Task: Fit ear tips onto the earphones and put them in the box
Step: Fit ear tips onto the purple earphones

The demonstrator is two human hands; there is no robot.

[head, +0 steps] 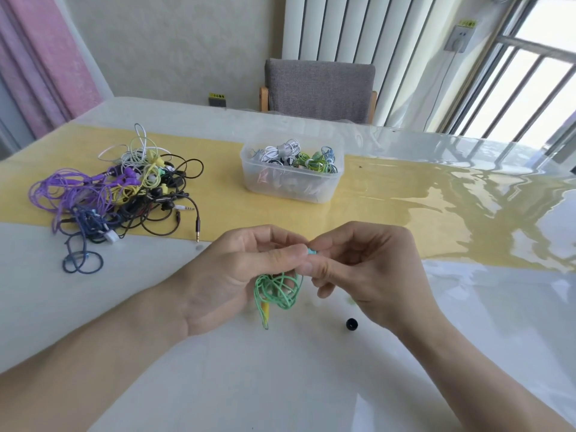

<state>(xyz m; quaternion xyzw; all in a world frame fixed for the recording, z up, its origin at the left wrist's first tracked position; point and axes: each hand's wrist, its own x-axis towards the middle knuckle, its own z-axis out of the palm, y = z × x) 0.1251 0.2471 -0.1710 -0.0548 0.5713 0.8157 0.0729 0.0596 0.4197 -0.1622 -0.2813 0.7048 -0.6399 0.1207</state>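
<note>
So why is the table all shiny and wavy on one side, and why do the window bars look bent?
Head view: daylight from the window bounces off the table, a clear glossy cover there giving rippled glare; the wide-angle lens bends straight bars near the edge; both hands, the left hand and right hand, look slightly soft, while the box stays fairly clear.

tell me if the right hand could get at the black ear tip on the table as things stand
Probably yes: the black ear tip lies bare just beneath the right hand, nothing between them, but its fingers are busy pinching the green earphone.
</note>
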